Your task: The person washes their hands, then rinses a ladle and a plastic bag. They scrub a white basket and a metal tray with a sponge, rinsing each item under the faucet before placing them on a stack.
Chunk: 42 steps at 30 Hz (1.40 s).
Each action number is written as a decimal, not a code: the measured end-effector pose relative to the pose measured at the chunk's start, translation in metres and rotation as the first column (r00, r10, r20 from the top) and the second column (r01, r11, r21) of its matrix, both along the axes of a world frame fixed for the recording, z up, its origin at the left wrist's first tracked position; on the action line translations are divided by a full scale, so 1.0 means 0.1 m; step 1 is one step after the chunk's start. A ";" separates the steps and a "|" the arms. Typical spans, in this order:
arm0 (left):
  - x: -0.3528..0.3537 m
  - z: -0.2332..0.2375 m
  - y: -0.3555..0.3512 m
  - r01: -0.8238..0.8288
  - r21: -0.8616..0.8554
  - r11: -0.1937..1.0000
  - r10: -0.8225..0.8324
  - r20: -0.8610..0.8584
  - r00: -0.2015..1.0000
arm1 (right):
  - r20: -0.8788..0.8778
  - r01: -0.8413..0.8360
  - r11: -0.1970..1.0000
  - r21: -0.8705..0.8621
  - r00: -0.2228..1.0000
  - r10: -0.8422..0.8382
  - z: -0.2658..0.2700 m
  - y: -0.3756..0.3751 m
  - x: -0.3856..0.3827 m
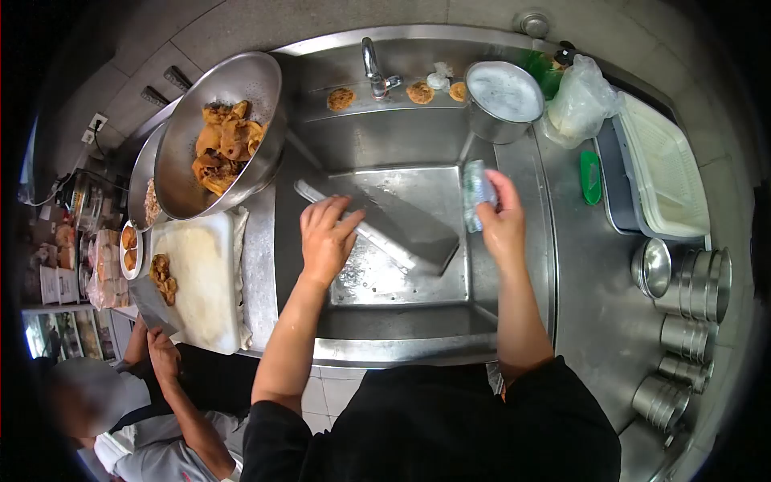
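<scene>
My left hand (328, 237) grips the rim of a metal pan (387, 244), which is tilted inside the stainless steel sink (385, 321). The fingers lie over the pan's long edge, with its far corner toward the right of the basin. My right hand (503, 217), slightly blurred, is closed around a blue-green scrubbing pad (475, 195) above the sink's right side. The pad is apart from the pan. Behind the basin stands a faucet (371, 68), and I cannot make out any running water.
A pot of foamy liquid (504, 92) stands at the back right, near a plastic bag (582, 100) and a green brush (591, 177). A colander (269, 96) holds browned pieces of food. A co-worker's hand (165, 353) holds a cleaver (155, 305) by the cutting board (201, 273).
</scene>
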State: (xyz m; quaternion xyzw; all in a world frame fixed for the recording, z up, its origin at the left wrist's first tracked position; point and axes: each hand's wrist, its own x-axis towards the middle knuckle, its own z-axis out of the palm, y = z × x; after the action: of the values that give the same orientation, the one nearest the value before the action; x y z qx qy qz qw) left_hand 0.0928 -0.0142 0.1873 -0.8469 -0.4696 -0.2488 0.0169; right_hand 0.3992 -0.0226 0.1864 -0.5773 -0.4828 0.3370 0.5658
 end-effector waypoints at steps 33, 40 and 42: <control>-0.76 -1.92 0.12 -0.557 -0.740 0.377 0.917 0.214 0.337 | 0.586 0.241 0.879 -0.411 0.808 0.053 -4.02 1.48 -1.02; -0.53 -1.96 0.24 -0.541 -0.748 0.385 0.904 0.189 0.383 | 0.439 -0.159 0.978 -0.135 0.875 0.203 -2.87 1.37 -2.12; -0.46 -1.96 0.22 -0.537 -0.752 0.382 0.910 0.204 0.362 | 0.472 -0.329 0.942 -0.066 0.822 0.320 -2.17 1.39 -2.61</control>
State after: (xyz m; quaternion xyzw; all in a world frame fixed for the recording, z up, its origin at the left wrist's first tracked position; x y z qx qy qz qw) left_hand 0.0463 0.0081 -0.0082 -0.3584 -0.8387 -0.3097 -0.2687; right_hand 0.1383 0.1164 -0.0309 -0.5461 -0.7010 0.2717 0.3694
